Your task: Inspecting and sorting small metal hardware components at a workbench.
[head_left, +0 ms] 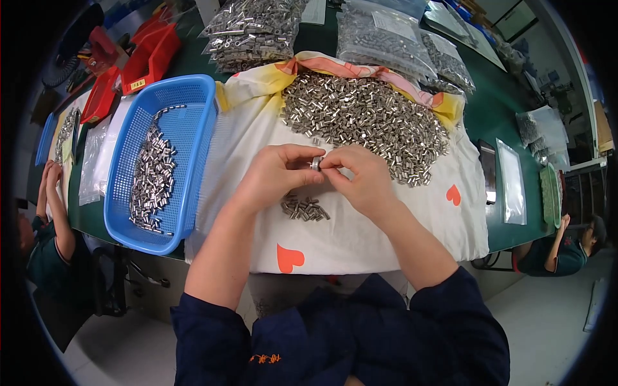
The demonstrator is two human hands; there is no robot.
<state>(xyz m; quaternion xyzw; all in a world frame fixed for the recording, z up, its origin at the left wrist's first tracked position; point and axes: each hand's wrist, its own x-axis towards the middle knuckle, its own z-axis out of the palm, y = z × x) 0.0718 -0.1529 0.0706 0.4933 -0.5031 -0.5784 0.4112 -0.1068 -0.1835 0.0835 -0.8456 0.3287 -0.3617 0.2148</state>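
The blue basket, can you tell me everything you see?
The blue, plastic-looking rectangular basket has rounded corners, a smooth rim and walls full of tiny holes. It stands open side up on the dark green table, beside the white cloth with reddish hearts. Small silvery metal cylinders lie heaped inside.

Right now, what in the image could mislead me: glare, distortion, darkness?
Head view: fisheye curvature bends the green table's edges; black vignetting swallows the corners; bright glints speckle the metal pile; the piece at the left hand's fingertips is too small for fine detail.
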